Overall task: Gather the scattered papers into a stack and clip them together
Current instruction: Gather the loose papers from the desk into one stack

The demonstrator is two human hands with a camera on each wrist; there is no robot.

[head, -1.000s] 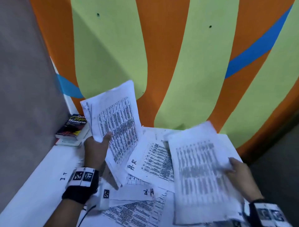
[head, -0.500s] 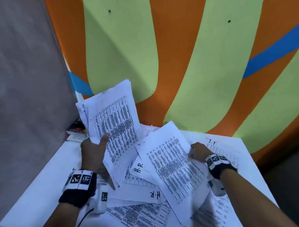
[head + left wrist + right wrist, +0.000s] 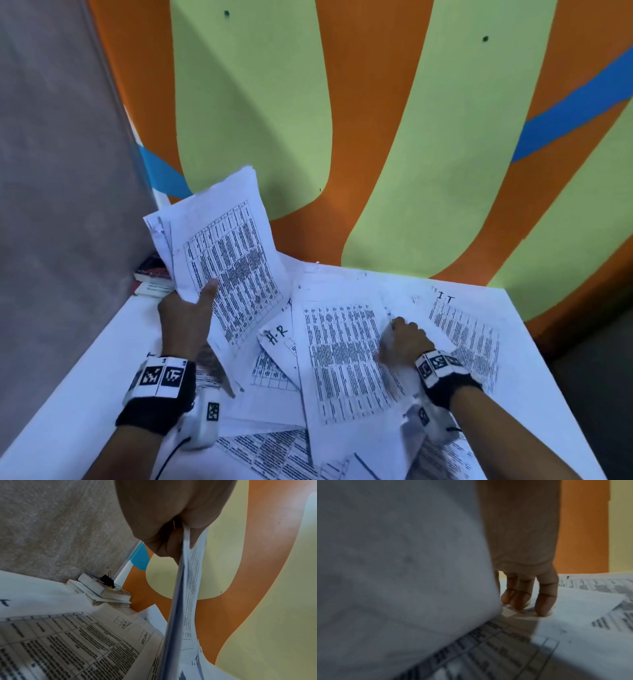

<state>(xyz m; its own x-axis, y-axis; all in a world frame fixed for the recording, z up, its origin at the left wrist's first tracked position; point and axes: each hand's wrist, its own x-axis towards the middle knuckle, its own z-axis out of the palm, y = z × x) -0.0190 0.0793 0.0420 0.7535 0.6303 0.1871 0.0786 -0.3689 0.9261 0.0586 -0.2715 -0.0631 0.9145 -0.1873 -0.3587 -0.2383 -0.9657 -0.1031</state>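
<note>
My left hand grips a bundle of printed papers and holds it upright over the table's left side; the left wrist view shows the bundle edge-on, pinched between thumb and fingers. My right hand is on the scattered papers at centre right and pinches the right edge of a printed sheet. That sheet curls up beside the fingertips, which touch the papers below. A black binder clip sits on top of the books.
Several loose sheets cover the white table, among them one marked "H-R" and one marked "IT". The books lie in the far left corner against the grey wall. A striped orange and green wall stands behind.
My right hand has swung the printed sheet from the right toward the centre and lowered it onto the pile. The left hand has kept its bundle upright and nearly still.
</note>
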